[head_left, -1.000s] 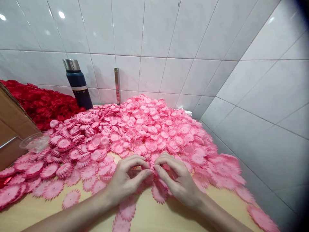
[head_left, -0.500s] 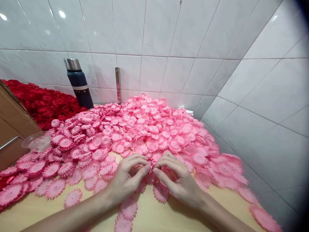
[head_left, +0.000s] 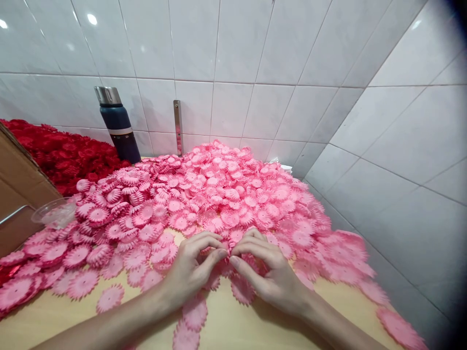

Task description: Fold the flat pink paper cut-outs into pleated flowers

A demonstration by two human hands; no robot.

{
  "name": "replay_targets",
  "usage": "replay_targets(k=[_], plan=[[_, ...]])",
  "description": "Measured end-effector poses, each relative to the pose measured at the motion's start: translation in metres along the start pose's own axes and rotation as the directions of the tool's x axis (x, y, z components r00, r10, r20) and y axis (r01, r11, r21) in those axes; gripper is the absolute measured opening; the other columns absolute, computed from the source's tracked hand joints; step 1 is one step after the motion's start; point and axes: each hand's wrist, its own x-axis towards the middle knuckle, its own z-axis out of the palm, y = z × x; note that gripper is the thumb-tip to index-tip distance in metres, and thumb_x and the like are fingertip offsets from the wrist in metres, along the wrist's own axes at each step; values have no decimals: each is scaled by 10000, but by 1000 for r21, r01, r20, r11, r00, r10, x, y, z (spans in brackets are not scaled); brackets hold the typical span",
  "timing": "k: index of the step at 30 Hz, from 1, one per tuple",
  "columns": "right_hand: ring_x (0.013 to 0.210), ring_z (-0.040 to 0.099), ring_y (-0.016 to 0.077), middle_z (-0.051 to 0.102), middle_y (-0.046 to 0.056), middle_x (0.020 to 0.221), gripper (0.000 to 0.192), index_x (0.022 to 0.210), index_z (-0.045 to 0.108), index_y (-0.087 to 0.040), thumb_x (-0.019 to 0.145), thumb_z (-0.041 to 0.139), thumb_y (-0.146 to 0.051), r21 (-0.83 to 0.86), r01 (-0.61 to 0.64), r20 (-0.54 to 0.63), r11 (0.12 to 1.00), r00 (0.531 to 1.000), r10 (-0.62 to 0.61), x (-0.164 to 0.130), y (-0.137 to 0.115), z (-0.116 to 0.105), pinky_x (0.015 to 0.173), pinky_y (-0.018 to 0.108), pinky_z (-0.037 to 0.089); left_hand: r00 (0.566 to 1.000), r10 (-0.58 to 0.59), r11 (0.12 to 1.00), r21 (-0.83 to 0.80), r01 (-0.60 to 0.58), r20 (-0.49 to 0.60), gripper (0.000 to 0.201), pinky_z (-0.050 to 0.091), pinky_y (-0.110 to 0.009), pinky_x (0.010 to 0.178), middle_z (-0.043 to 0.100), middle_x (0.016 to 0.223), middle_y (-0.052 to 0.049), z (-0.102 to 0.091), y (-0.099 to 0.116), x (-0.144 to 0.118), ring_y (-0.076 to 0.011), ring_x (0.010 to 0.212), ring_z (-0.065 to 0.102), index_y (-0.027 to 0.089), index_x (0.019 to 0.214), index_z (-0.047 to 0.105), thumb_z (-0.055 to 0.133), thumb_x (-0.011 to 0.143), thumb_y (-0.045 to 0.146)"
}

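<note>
Where 2 walls of pale, glossy tile meet to the right, a light yellow tabletop (head_left: 226,333) runs up to the back wall (head_left: 233,48), and the side wall (head_left: 412,136) slants down past its right edge. Most of that surface lies under a broad heap of pink notched discs (head_left: 219,189), highest near the back wall and thinning toward the front, where bare tabletop shows between loose pieces.

At the heap's near edge, the left hand (head_left: 199,262) and the right hand (head_left: 268,267) face each other, thumbs and fingers curled inward, fingertips nearly meeting over a bit of pink. Whether either pinches a disc, I cannot tell. A loose disc (head_left: 242,290) lies just below the right hand.

Behind the heap, a dark blue bottle (head_left: 118,133) with a silver cap stands near the tiles, left of a narrow metal strip (head_left: 177,127). Farther left are a red heap (head_left: 73,155), a brown cardboard panel (head_left: 22,180) and a clear plastic dish (head_left: 53,214).
</note>
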Motion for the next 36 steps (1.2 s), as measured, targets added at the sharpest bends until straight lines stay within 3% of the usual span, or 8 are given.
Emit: replay_targets(k=[6,13,22,36], plan=[[795,499,217,632,46,745,103,820,641,-203,882,561,-221,9,-24,-12,1000,1000,24,-1,-3,-2,749,413,418,998,54,999,6,-54,-21,104,515,-252,701,691,849,-63,0,-3,-1,-168,792,646,162,778,702,634,840,212],[778,482,210,624,44,725,147,797,652,-200,897,551,-239,46,-61,-57,997,996,64,0,3,-2,709,394,414,978,205,974,105,-201,-32,94,557,-261,761,704,971,-108,1,-5,-6,-180,862,678,146,862,735,655,816,163],[764,480,199,626,35,722,136,817,645,-192,892,532,-183,29,-25,-44,999,999,26,-1,2,-1,727,396,401,955,286,941,210,-264,-82,136,575,-252,747,715,918,-111,1,-2,-6,-171,831,686,121,844,735,599,846,117],[731,535,202,572,46,717,186,752,689,-185,851,583,-301,187,-272,-92,944,952,293,-3,-4,4,693,367,438,848,529,805,339,-487,-38,133,595,-258,793,712,951,-154,1,-8,-7,-183,888,686,72,907,711,612,820,55]])
